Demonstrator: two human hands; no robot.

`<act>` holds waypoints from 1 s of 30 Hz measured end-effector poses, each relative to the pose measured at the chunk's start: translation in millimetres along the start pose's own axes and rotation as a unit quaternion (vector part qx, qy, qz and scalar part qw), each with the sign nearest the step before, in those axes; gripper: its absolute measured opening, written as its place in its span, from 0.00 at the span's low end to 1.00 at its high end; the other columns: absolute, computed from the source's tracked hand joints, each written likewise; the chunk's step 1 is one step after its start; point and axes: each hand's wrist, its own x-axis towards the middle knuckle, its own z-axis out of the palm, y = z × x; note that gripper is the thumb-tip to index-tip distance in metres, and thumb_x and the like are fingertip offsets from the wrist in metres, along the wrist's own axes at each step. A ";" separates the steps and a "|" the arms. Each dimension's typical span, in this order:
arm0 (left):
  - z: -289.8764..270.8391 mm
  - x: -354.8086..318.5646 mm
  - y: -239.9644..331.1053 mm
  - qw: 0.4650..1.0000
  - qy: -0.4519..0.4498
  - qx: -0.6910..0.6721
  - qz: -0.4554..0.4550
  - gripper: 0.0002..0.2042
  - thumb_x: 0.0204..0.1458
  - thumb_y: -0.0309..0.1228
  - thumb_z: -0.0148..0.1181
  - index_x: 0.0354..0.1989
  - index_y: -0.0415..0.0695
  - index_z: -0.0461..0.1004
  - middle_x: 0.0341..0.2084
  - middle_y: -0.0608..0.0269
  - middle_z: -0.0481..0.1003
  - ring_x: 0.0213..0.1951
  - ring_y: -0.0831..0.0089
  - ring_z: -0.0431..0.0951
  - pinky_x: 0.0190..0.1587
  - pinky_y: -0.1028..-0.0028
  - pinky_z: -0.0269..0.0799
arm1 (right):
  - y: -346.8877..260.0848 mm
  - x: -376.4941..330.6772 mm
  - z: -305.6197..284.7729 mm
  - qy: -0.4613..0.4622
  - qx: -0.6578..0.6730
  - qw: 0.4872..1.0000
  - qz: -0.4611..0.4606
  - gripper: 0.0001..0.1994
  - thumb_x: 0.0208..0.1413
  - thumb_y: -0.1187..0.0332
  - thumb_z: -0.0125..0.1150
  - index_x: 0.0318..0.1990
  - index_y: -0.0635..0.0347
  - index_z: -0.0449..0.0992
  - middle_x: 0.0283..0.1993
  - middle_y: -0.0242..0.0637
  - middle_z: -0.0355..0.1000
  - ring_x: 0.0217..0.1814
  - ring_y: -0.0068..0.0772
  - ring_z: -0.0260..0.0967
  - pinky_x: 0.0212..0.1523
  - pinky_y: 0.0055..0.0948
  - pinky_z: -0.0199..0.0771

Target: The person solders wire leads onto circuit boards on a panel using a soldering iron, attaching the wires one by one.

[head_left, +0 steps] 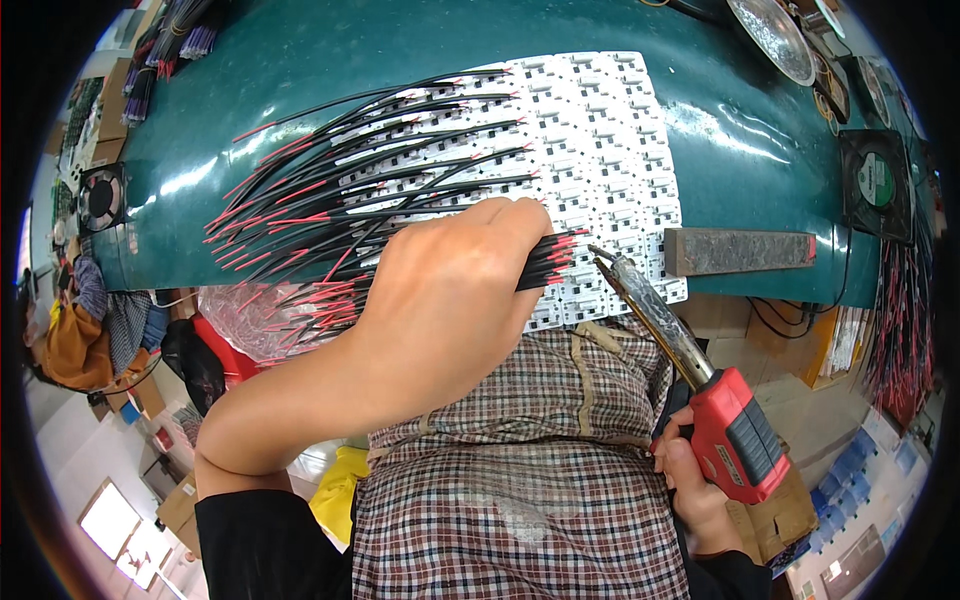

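Your left hand (455, 270) grips a bundle of black wires (545, 268), red ends aimed at 3 o'clock over the white circuit-board panel (610, 150); your right hand (700, 490), between 4 and 5 o'clock from it, grasps the soldering iron (688, 357), long axis toward 11 o'clock, tip just beside those ends, nearer your left.

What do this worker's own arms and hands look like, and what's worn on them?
The left hand and right hand are gloveless. Black sleeves cover the arms, leaving the left forearm bare.
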 end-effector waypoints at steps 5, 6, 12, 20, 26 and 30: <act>2.9 -0.8 -2.9 0.998 -0.005 -0.047 -0.035 0.08 0.52 0.24 0.66 0.36 0.38 0.73 0.24 0.53 0.75 0.24 0.57 0.77 0.28 0.66 0.71 | -2.1 5.4 4.5 0.001 -0.022 0.999 -0.026 0.15 0.57 0.72 0.64 0.50 0.64 0.72 0.34 0.36 0.72 0.32 0.25 0.69 0.33 0.26 0.71; 3.6 -0.7 -2.5 0.995 0.003 -0.082 -0.058 0.09 0.50 0.23 0.67 0.35 0.38 0.73 0.24 0.53 0.76 0.24 0.59 0.78 0.28 0.67 0.71 | -3.1 5.6 3.7 0.004 -0.011 1.000 -0.004 0.14 0.54 0.76 0.67 0.48 0.67 0.77 0.39 0.38 0.76 0.38 0.29 0.74 0.39 0.29 0.75; 11.0 -1.2 -6.8 0.998 0.027 -0.046 -0.029 0.09 0.46 0.24 0.70 0.30 0.38 0.73 0.21 0.55 0.76 0.22 0.61 0.78 0.27 0.69 0.72 | -1.5 9.9 7.1 0.017 -0.087 0.995 -0.050 0.12 0.49 0.76 0.70 0.42 0.67 0.79 0.35 0.41 0.76 0.34 0.35 0.76 0.36 0.31 0.75; 12.6 -0.8 -6.2 0.999 0.022 -0.030 -0.037 0.08 0.46 0.24 0.70 0.30 0.39 0.74 0.20 0.54 0.76 0.22 0.60 0.78 0.25 0.68 0.72 | -1.1 15.2 5.8 -0.005 -0.101 0.994 -0.036 0.14 0.48 0.77 0.70 0.44 0.67 0.79 0.36 0.42 0.76 0.35 0.37 0.76 0.36 0.31 0.76; 12.5 0.3 -5.2 0.999 0.027 -0.026 -0.035 0.08 0.44 0.23 0.69 0.29 0.39 0.74 0.20 0.53 0.75 0.22 0.57 0.78 0.26 0.66 0.71 | -3.6 21.0 8.4 -0.013 -0.103 0.993 -0.060 0.12 0.48 0.78 0.69 0.42 0.67 0.79 0.33 0.40 0.75 0.33 0.37 0.76 0.34 0.31 0.75; 13.7 -0.3 -7.4 0.999 0.024 -0.024 -0.033 0.08 0.43 0.23 0.68 0.29 0.39 0.74 0.20 0.53 0.75 0.23 0.56 0.78 0.26 0.65 0.71 | -2.3 21.9 7.3 -0.023 -0.122 0.989 -0.080 0.11 0.48 0.78 0.69 0.41 0.66 0.79 0.33 0.40 0.76 0.32 0.38 0.76 0.34 0.31 0.75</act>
